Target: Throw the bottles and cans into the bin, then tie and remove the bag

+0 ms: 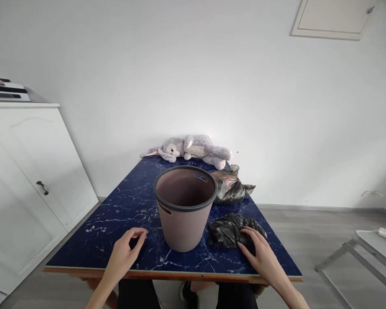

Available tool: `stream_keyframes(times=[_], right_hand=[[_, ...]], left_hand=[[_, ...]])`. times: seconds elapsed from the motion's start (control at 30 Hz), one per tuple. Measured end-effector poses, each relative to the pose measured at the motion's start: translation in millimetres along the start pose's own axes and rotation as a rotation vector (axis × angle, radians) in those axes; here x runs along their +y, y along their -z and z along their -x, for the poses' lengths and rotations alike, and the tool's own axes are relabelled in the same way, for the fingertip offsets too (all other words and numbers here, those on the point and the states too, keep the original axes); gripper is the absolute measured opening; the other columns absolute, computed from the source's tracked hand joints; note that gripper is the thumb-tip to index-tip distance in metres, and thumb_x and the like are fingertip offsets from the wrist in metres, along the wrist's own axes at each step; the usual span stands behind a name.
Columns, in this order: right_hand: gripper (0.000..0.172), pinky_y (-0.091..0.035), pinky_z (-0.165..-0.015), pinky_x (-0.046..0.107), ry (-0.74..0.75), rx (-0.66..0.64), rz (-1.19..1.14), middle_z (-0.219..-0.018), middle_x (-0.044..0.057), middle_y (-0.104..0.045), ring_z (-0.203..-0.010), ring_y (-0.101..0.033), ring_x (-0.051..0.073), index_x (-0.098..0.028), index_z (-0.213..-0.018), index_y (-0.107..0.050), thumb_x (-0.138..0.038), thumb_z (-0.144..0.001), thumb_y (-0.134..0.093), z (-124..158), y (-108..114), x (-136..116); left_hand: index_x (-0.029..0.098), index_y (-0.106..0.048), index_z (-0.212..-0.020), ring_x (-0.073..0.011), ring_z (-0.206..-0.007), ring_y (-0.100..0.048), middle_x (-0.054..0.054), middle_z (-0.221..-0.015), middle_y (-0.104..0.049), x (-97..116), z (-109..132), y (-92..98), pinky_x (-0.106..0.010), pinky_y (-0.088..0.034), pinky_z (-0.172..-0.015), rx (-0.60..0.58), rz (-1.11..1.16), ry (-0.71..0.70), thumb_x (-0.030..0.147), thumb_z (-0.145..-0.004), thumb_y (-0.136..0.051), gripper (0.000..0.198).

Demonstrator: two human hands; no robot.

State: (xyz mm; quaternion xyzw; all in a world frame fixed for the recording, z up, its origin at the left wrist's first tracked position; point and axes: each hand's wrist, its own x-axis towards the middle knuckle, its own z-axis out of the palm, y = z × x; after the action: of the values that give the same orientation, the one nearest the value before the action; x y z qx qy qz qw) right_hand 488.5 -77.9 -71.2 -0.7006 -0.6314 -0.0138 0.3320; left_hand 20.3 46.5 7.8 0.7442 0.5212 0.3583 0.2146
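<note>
A mauve plastic trash can (pixel 184 229) with a dark rim stands upright on the blue marbled table (pixel 116 223). To its left, my left hand (pixel 126 253) is by the table's front edge, thumb and forefinger curled together in a ring with nothing visible between them. My right hand (pixel 260 257) rests on a crumpled black garbage bag (pixel 227 231) right of the can, thumb and forefinger apart on the plastic. Behind that bag sits a filled, knotted black garbage bag (pixel 233 189), partly hidden by the can's rim.
A grey plush rabbit (pixel 196 150) lies along the table's far end by the wall. On the left is a white cabinet (pixel 28 184) with items on top. A metal-framed folding chair or stand (pixel 357 257) is at the right. My legs are beneath the table.
</note>
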Motion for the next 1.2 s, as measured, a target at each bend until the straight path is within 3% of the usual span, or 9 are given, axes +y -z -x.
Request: stream_keyframes(times=[0.17,0.27,0.33,0.43,0.6,0.8,0.93,1.07,1.2], right_hand=[[0.064,-0.038,-0.124,0.059,-0.047,0.106,-0.003,-0.165,0.009,-0.046,-0.158,-0.032,0.036,-0.03,-0.16,-0.038,-0.06,-0.104,-0.048,0.2,12.2,-26.9],[0.065,-0.04,-0.12,0.061,-0.143,0.196,0.078,-0.158,0.016,-0.051,-0.152,-0.04,0.041,-0.021,-0.157,-0.041,-0.059,-0.105,-0.041,-8.9,10.1,-18.2],[0.067,-0.043,-0.113,0.063,-0.2,0.2,0.123,-0.14,0.021,-0.062,-0.138,-0.052,0.045,-0.015,-0.153,-0.044,-0.058,-0.102,-0.042,-13.9,7.0,-8.6],[0.055,-0.05,-0.101,0.059,-0.198,0.175,0.075,-0.118,0.017,-0.068,-0.116,-0.06,0.041,-0.018,-0.142,-0.052,-0.052,-0.099,-0.046,-15.9,9.2,-6.5],[0.024,-0.051,-0.093,0.053,-0.133,0.277,-0.047,-0.11,0.011,-0.067,-0.11,-0.056,0.036,-0.028,-0.114,-0.06,-0.045,-0.101,-0.049,-4.0,38.8,-40.4],[0.016,-0.051,-0.087,0.057,-0.112,0.368,-0.082,-0.124,0.014,-0.062,-0.12,-0.055,0.041,-0.031,-0.1,-0.059,-0.045,-0.1,-0.051,22.8,61.3,-71.5],[0.01,-0.056,-0.088,0.057,-0.03,0.234,-0.071,-0.146,0.01,-0.057,-0.136,-0.05,0.043,-0.032,-0.094,-0.063,-0.04,-0.097,-0.058,39.2,59.9,-72.6],[0.003,-0.06,-0.091,0.054,0.156,0.014,-0.059,-0.133,0.004,-0.072,-0.133,-0.06,0.039,-0.034,-0.094,-0.068,-0.037,-0.094,-0.068,50.7,61.1,-72.3],[0.021,-0.064,-0.085,0.05,0.266,-0.08,-0.022,-0.123,0.002,-0.079,-0.122,-0.07,0.039,-0.038,-0.109,-0.076,-0.037,-0.088,-0.078,55.8,63.3,-78.3]], left_hand=[[0.027,-0.078,-0.107,-0.0279,-0.101,-0.076,-0.009,-0.106,-0.081,6.2,-1.0,0.2,-0.025,-0.059,-0.061,0.007,-0.013,-0.008,0.062,-0.096,-0.057,0.043],[0.026,-0.078,-0.105,-0.0284,-0.1,-0.076,-0.009,-0.104,-0.081,8.8,-1.8,1.0,-0.026,-0.059,-0.063,0.018,-0.027,-0.014,0.063,-0.095,-0.057,0.043],[0.026,-0.078,-0.105,-0.0286,-0.099,-0.077,-0.009,-0.103,-0.081,9.9,-2.4,1.3,-0.026,-0.059,-0.062,0.019,-0.032,-0.006,0.063,-0.095,-0.057,0.044],[0.026,-0.078,-0.107,-0.0288,-0.097,-0.078,-0.009,-0.102,-0.081,12.0,-3.2,1.7,-0.026,-0.059,-0.06,0.019,-0.038,0.014,0.065,-0.095,-0.057,0.046],[0.027,-0.079,-0.106,-0.0292,-0.097,-0.078,-0.009,-0.101,-0.081,14.5,-4.4,2.3,-0.026,-0.058,-0.059,0.023,-0.044,0.019,0.065,-0.094,-0.058,0.045],[0.027,-0.079,-0.108,-0.0289,-0.092,-0.078,-0.009,-0.103,-0.081,11.7,-7.3,1.8,-0.026,-0.058,-0.056,-0.003,-0.052,0.047,0.07,-0.092,-0.056,0.051],[0.027,-0.079,-0.107,-0.0291,-0.094,-0.078,-0.009,-0.104,-0.081,12.7,-8.6,1.1,-0.026,-0.058,-0.057,0.002,-0.067,0.062,0.071,-0.093,-0.056,0.051],[0.027,-0.079,-0.104,-0.0279,-0.093,-0.077,-0.007,-0.102,-0.081,15.6,-7.9,-0.1,-0.027,-0.06,-0.064,0.018,-0.082,0.046,0.07,-0.094,-0.057,0.049],[0.027,-0.079,-0.102,-0.0278,-0.093,-0.077,-0.007,-0.101,-0.081,17.9,-9.1,-0.9,-0.029,-0.061,-0.071,0.035,-0.079,0.027,0.068,-0.094,-0.058,0.047]])
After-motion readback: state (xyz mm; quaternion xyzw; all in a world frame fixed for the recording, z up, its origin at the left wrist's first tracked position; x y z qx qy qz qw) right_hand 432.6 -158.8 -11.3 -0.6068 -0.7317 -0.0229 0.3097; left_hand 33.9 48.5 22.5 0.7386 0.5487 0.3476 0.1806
